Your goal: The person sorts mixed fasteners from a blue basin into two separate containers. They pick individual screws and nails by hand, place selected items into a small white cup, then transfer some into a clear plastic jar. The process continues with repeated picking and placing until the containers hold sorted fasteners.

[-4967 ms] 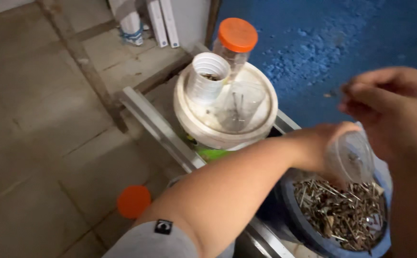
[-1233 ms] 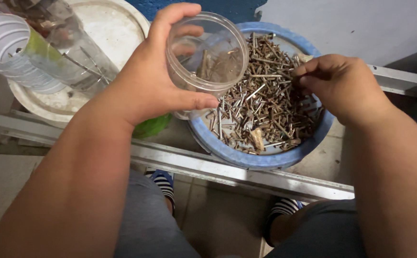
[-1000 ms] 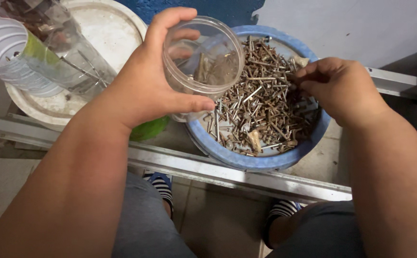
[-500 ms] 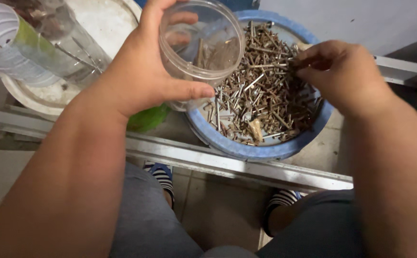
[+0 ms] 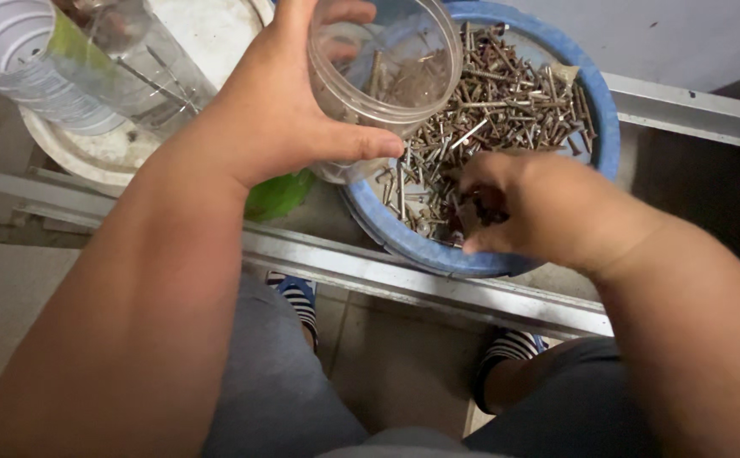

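Note:
My left hand grips a clear plastic jar tilted over the left side of a blue bowl full of rusty nails and screws. A few nails lie inside the jar. My right hand is down in the near part of the bowl, fingers curled around several nails picked from the heap.
A white bucket lid at upper left carries a white ribbed cup and clear containers. A green object sits under the jar. A metal rail runs in front of the bowl; my knees and striped footwear are below.
My right hand has moved from the bowl's right rim down to its near side and closed on nails. The jar stays held over the bowl's left side.

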